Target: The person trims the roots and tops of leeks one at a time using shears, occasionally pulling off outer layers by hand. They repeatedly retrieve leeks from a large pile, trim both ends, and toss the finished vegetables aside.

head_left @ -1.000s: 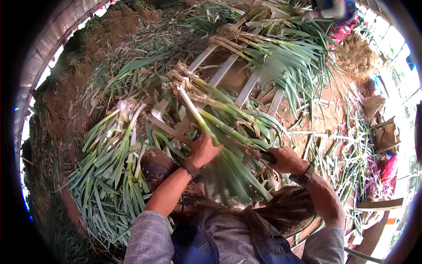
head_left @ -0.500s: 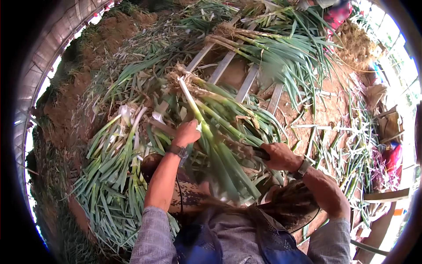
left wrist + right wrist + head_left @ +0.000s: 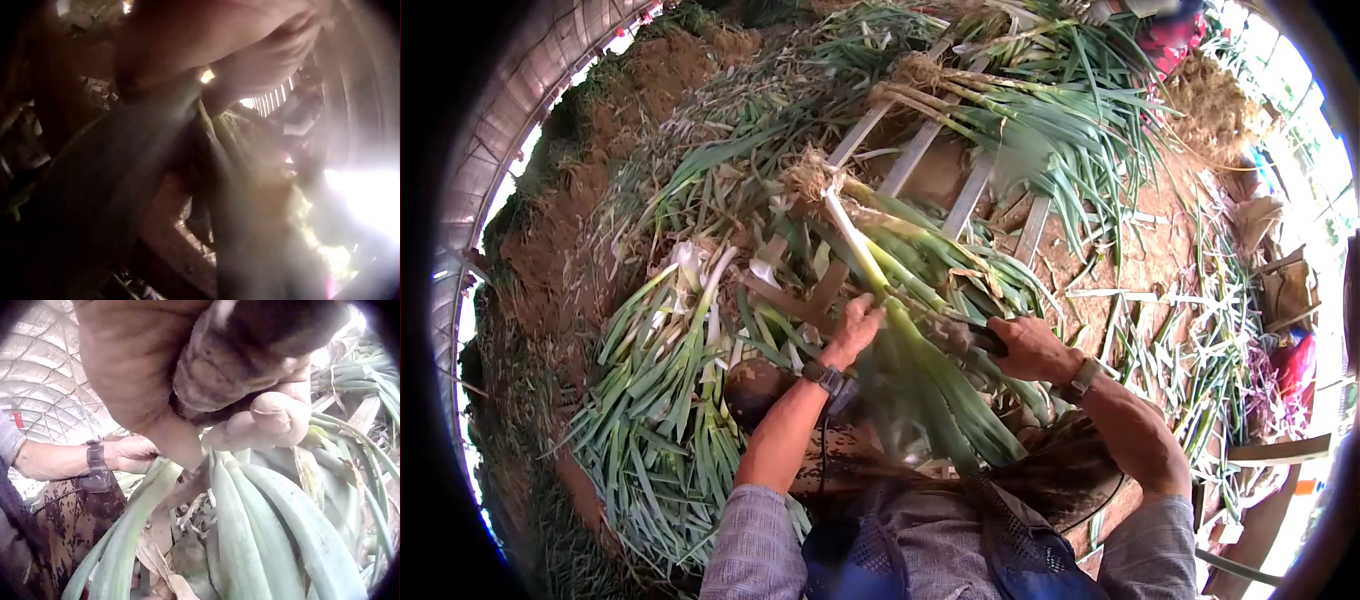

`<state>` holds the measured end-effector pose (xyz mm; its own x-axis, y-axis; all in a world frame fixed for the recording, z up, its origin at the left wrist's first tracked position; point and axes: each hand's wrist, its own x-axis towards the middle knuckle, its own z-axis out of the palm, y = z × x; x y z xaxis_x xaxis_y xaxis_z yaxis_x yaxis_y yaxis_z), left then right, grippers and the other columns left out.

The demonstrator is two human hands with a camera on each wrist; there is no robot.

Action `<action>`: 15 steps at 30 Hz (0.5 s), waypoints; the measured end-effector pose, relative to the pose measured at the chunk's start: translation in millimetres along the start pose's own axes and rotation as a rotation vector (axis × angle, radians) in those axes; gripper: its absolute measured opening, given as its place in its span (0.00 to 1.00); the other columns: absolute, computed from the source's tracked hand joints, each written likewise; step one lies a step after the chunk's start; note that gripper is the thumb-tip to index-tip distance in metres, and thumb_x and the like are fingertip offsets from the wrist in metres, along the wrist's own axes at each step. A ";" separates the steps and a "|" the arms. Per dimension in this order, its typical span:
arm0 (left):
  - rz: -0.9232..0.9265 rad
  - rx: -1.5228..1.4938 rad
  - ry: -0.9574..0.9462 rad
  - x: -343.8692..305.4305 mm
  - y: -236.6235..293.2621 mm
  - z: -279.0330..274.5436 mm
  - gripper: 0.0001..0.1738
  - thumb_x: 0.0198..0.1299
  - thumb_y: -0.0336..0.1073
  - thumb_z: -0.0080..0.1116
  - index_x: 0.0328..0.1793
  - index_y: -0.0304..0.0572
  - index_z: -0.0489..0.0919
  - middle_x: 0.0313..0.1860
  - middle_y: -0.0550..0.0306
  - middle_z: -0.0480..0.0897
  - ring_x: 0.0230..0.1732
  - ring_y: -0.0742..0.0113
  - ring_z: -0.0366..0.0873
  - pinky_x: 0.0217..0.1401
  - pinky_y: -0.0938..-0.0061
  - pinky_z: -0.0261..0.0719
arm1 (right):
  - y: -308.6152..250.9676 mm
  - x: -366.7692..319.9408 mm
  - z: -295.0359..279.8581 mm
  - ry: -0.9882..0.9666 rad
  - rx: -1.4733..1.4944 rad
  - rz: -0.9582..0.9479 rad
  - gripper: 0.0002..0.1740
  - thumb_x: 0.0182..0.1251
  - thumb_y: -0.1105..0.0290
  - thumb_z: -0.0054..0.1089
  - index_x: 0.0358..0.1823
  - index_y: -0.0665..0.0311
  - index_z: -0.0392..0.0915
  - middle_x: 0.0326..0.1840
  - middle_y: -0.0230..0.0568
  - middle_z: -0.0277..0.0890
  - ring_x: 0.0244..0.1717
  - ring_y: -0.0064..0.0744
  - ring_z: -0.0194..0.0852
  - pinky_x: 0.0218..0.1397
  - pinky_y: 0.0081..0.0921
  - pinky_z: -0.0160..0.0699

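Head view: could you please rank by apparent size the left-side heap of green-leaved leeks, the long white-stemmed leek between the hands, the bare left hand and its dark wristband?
Largest: leek heap
Next: long leek
Then: left hand
Smallest: dark wristband

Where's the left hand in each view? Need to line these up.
Head: left hand just left of centre, below mid-height, at the leek stem.
Left wrist: left hand large and shadowed across the top.
Right wrist: left hand small, left of centre, around mid-height.
Shared landmark: green leek leaves spreading below it; dim in left wrist.
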<state>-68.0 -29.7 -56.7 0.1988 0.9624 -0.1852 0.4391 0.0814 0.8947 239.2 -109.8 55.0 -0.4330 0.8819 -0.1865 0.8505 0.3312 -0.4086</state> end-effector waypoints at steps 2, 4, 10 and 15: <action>-0.081 0.037 -0.010 -5.9 -2.5 -0.3 0.20 0.64 0.35 0.56 0.59 0.31 0.77 0.56 0.48 0.80 0.58 0.61 0.75 0.58 0.66 0.71 | -1.1 -3.9 1.5 -0.025 0.030 0.005 0.13 0.59 0.61 0.62 0.40 0.62 0.75 0.28 0.49 0.79 0.31 0.51 0.80 0.36 0.45 0.77; -0.123 0.175 -0.036 -6.6 5.3 -9.3 0.16 0.62 0.34 0.56 0.53 0.31 0.78 0.51 0.43 0.83 0.55 0.50 0.79 0.54 0.61 0.74 | 1.6 -8.8 2.7 -0.049 0.019 -0.019 0.13 0.57 0.62 0.63 0.39 0.62 0.76 0.28 0.49 0.79 0.30 0.51 0.80 0.35 0.45 0.78; 0.273 0.856 -0.147 0.3 20.8 -42.4 0.09 0.54 0.29 0.52 0.37 0.33 0.79 0.37 0.35 0.82 0.42 0.37 0.81 0.48 0.50 0.78 | 4.6 -20.6 13.6 -0.083 -0.026 -0.046 0.13 0.52 0.67 0.63 0.40 0.62 0.77 0.28 0.49 0.80 0.30 0.53 0.80 0.36 0.46 0.79; 0.309 1.046 -0.324 29.0 36.2 -86.2 0.13 0.51 0.28 0.54 0.41 0.40 0.85 0.42 0.42 0.85 0.47 0.42 0.81 0.50 0.50 0.78 | 6.6 -15.8 19.2 -0.062 -0.032 -0.050 0.12 0.53 0.67 0.62 0.39 0.63 0.77 0.28 0.51 0.79 0.30 0.55 0.80 0.35 0.47 0.77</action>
<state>-121.8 23.5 5.4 0.5756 0.7793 -0.2479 0.8177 -0.5499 0.1700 245.9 -128.0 38.1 -0.4921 0.8419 -0.2217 0.8359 0.3858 -0.3904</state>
